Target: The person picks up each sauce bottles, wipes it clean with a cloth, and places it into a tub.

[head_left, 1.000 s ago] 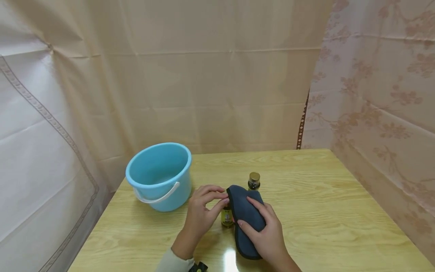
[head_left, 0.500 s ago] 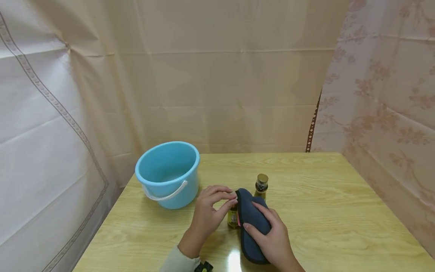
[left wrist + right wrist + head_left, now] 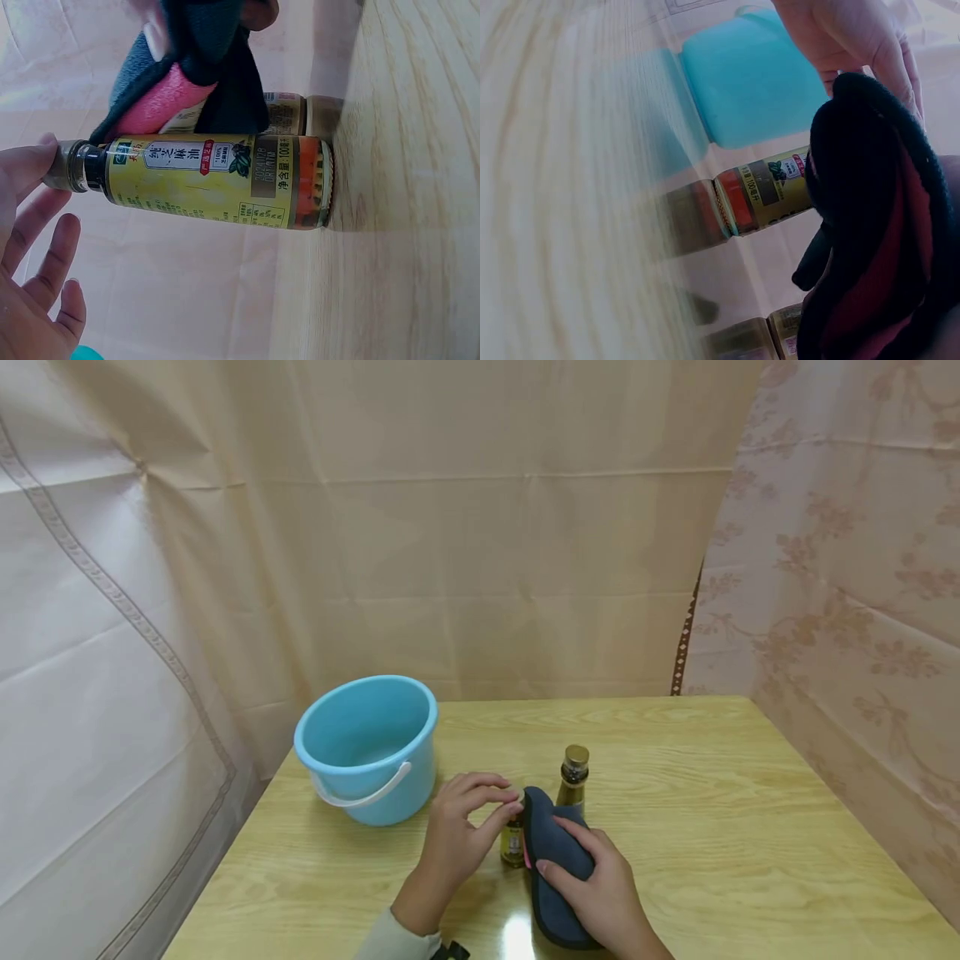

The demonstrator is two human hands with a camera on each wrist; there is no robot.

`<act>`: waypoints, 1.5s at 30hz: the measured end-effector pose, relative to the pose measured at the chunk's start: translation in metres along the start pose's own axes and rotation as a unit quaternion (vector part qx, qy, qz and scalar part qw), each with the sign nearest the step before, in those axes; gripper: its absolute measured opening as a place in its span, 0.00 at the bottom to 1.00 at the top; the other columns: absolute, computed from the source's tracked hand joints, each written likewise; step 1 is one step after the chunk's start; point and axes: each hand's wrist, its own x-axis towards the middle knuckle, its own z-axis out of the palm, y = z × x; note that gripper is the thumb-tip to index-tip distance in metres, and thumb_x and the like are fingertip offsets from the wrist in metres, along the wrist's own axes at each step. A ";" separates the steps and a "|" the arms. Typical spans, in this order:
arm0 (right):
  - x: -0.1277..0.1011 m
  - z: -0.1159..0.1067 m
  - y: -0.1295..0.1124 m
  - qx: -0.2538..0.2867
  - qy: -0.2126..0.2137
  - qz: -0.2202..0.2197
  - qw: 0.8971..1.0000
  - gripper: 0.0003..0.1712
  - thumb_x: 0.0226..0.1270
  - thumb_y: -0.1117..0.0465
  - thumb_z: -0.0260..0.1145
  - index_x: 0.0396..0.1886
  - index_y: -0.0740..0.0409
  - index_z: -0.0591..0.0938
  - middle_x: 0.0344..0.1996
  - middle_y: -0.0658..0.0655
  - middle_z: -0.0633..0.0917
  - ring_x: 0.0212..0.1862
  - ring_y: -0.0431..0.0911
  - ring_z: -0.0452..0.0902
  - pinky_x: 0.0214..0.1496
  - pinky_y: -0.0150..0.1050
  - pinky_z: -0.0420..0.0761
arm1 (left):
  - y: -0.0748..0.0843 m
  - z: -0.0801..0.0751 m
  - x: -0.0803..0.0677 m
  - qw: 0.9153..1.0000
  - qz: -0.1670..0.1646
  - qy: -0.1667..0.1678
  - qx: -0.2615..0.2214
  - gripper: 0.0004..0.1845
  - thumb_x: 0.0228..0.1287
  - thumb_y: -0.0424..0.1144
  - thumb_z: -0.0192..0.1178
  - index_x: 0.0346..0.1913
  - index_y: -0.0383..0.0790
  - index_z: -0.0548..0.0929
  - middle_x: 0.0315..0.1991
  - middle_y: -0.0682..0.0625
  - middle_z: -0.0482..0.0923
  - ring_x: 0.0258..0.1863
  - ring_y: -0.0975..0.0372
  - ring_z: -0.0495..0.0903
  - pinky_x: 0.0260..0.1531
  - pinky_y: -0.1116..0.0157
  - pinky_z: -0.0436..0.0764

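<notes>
A small bottle of sesame oil (image 3: 202,180) with a yellow label stands upright on the table, close to my left hand (image 3: 456,839). Thumb and fingertips of that hand pinch its cap (image 3: 69,165). My right hand (image 3: 609,885) grips a folded, padded dark blue cloth (image 3: 553,843) with black edging, held beside the bottle. Pink lining (image 3: 169,97) shows inside the fold in the left wrist view. Behind the cloth a second bottle (image 3: 573,777) with a gold cap stands upright, its lower part hidden in the head view.
A light blue bucket (image 3: 420,785) with a white handle stands left of the hands. Wood-patterned table (image 3: 697,827) extends to the right. Beige curtain (image 3: 480,568) hangs behind, with patterned cloth (image 3: 847,568) on the right side.
The blue cloth in my right hand has come down slightly alongside the bottle, uncovering more of the second bottle. My left hand stays at the cap. The head view has shifted a little.
</notes>
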 end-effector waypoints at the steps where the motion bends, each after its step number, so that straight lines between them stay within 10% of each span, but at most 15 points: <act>1: 0.000 0.000 0.001 -0.005 -0.001 0.001 1.000 0.33 0.56 0.45 0.81 0.63 0.32 0.83 0.52 0.54 0.82 0.51 0.48 0.81 0.47 0.43 0.81 | 0.000 0.000 0.000 1.000 -0.002 0.000 -0.001 0.08 0.61 0.44 0.75 0.43 0.52 0.93 0.46 0.58 0.88 0.48 0.64 0.85 0.50 0.59 0.81; 25: 0.009 -0.003 0.007 -0.154 -0.036 0.006 0.987 0.34 0.53 0.47 0.82 0.62 0.44 0.85 0.50 0.61 0.81 0.50 0.53 0.80 0.50 0.53 0.80 | 0.002 -0.004 0.004 1.000 0.000 -0.001 -0.001 0.07 0.63 0.42 0.75 0.44 0.51 0.93 0.47 0.58 0.89 0.48 0.65 0.86 0.51 0.56 0.80; 45: 0.000 -0.004 0.005 -0.075 0.052 -0.106 0.990 0.36 0.55 0.48 0.83 0.65 0.27 0.81 0.53 0.52 0.80 0.52 0.48 0.81 0.48 0.46 0.82 | 0.003 -0.001 0.001 1.000 -0.003 0.001 0.005 0.07 0.62 0.43 0.75 0.43 0.51 0.93 0.46 0.58 0.89 0.48 0.65 0.85 0.51 0.55 0.77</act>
